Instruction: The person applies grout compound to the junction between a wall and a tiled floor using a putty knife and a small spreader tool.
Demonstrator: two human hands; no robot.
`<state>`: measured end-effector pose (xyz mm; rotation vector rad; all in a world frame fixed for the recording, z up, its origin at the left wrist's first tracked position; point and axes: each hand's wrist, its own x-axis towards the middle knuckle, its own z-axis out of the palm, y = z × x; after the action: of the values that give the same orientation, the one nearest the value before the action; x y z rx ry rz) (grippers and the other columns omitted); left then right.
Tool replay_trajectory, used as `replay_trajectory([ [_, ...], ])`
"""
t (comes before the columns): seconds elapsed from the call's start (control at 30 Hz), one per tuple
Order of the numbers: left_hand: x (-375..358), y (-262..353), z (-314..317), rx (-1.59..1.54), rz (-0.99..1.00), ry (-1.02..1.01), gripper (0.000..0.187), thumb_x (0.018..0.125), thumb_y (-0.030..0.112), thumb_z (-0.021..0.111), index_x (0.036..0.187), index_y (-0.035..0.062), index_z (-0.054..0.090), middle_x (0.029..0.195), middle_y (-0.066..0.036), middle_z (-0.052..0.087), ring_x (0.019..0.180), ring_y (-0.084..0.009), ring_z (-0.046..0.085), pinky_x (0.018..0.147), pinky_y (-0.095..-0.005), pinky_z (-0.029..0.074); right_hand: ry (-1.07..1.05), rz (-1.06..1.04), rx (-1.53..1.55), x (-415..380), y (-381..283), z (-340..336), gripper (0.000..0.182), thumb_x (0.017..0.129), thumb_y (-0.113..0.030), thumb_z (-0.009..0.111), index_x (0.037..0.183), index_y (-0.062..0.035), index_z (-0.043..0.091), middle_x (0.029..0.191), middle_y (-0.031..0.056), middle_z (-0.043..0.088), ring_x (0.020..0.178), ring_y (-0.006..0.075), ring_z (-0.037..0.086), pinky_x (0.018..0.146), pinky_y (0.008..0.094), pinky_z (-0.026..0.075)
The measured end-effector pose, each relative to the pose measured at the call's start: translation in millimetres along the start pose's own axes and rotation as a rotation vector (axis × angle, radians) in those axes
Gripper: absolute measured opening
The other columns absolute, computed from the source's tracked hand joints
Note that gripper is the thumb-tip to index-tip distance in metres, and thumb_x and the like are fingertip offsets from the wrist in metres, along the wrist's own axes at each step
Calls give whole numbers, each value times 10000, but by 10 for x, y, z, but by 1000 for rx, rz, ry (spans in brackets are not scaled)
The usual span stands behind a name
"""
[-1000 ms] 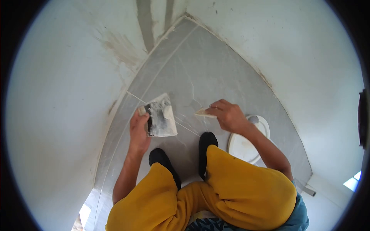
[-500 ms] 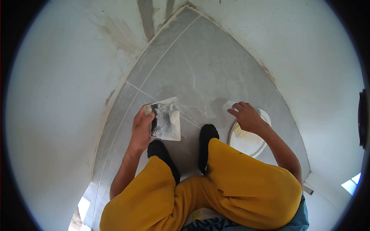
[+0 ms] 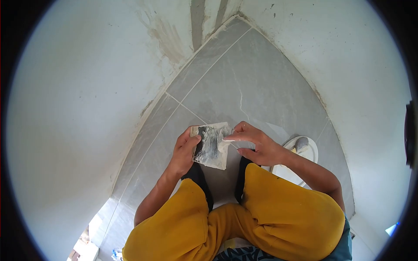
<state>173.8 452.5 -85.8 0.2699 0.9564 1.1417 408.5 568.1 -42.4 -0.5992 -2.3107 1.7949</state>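
Observation:
A square board (image 3: 212, 150) smeared with white and dark paste is tilted in front of my knees. My left hand (image 3: 186, 150) grips its left edge, with the thumb on its face. At the board's right side is my right hand (image 3: 257, 145), its index finger reaching onto the paste, with white stuff at the fingertip. The thumb of that hand is apart from the index finger, and the other fingers are curled. A round white lid or tray (image 3: 311, 152) lies on the floor, partly behind my right forearm, with a grey lump (image 3: 301, 142) on it.
Grey floor tiles (image 3: 217, 91) with pale joints narrow to a corner between two white walls (image 3: 87, 87). My black-socked feet (image 3: 199, 180) are below the board. Brown smears mark the left wall. Several pale items (image 3: 85, 250) lie at the lower left.
My right hand has moved left from above the round lid to the board, its finger now on the paste. The grey lump on the lid has come into sight. The view has shifted a little.

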Motion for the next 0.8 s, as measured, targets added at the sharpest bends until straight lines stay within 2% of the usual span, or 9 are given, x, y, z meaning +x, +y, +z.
replay_trajectory([
  [0.2, -10, 112, 18, -167, -9, 176, 356, 939, 194, 448, 1242, 18, 511, 1095, -91, 630, 962, -169, 634, 842, -309, 509, 110, 137, 260, 199, 422, -533, 379, 811, 52, 583, 1176, -49, 558, 1064, 94, 577, 1020, 203, 582, 898, 338, 486],
  [0.27, -8, 183, -30, -199, 39, 198, 370, 938, 209, 449, 1256, 29, 507, 1121, -89, 628, 998, -171, 624, 870, -310, 498, 218, 188, 134, 401, 630, -961, 377, 813, 22, 581, 1183, -39, 549, 1052, 85, 608, 978, 180, 600, 859, 321, 498],
  [0.3, 24, 235, 60, -219, 38, 323, 352, 942, 223, 447, 1241, 49, 513, 989, -67, 641, 826, -152, 648, 703, -285, 541, 297, 219, 14, 509, 741, -1171, 410, 815, 44, 569, 1213, -43, 526, 1050, 93, 599, 944, 183, 606, 830, 316, 511],
  [0.33, 41, 246, 13, -214, 32, 319, 352, 942, 223, 447, 1241, 49, 513, 989, -67, 641, 826, -152, 648, 703, -285, 541, 372, 252, -104, 612, 858, -1382, 444, 817, 66, 557, 1243, -46, 503, 1049, 101, 590, 911, 187, 612, 800, 310, 525],
  [0.4, 33, 251, -120, -191, 35, 250, 327, 946, 255, 449, 1217, 88, 524, 826, -29, 616, 557, -129, 589, 445, -254, 491, 498, 304, -612, 784, 1114, -1777, 569, 793, 45, 559, 1343, -59, 455, 1047, 143, 604, 898, 228, 640, 781, 314, 535],
  [0.43, 69, 265, -8, -118, 47, 368, 298, 949, 287, 450, 1186, 125, 531, 668, 6, 540, 379, -103, 439, 284, -229, 343, 501, 308, -608, 877, 1190, -1919, 569, 793, 45, 559, 1343, -59, 455, 1047, 143, 604, 898, 228, 640, 781, 314, 535],
  [0.5, 52, 270, -57, -120, 36, 363, 295, 952, 294, 448, 1186, 135, 530, 644, 10, 521, 378, -98, 418, 284, -226, 328, 439, 538, -1182, 1040, 1325, -2159, 685, 770, 3, 599, 1421, -73, 399, 1024, 174, 617, 882, 263, 660, 736, 321, 547],
  [0.7, 56, 237, -171, -115, -5, 397, 268, 965, 303, 438, 1164, 153, 536, 577, 21, 449, 374, -82, 359, 285, -218, 281, 227, 536, -1630, 1424, 1771, -2435, 707, 829, -62, 619, 1478, -99, 343, 989, 162, 631, 799, 257, 676, 636, 337, 557],
  [0.8, 63, 202, -181, -152, -15, 440, 253, 973, 290, 429, 1153, 150, 537, 581, 22, 437, 377, -75, 353, 292, -214, 270, 257, 615, -1574, 1560, 1871, -2473, 752, 822, -84, 651, 1494, -126, 316, 984, 139, 641, 831, 278, 679, 616, 390, 558],
])
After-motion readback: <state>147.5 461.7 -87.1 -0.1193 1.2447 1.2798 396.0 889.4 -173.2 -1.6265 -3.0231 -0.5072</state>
